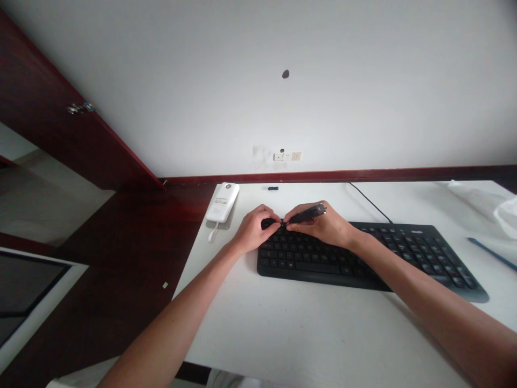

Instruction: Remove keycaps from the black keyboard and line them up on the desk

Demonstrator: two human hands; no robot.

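A black keyboard [319,267] lies on the white table, its cable running off the back. My left hand [254,229] is at the keyboard's upper left corner, thumb and forefinger closed in a pinch over the keys. What lies between those fingertips is too small to make out. My right hand [323,226] grips a dark pen-like tool [305,214] at a slant, shiny end up and to the right. The tool's lower end points down to the upper left keys, close beside my left fingertips. My right forearm covers part of the keyboard's middle.
Small black pieces [273,188] lie near the back edge of the white table [258,323]. A white power bank [223,202] with a strap rests at the left edge. At right are a blue stick [490,252] and a whitish plastic bag [507,215]. Wall sockets [287,157] sit behind.
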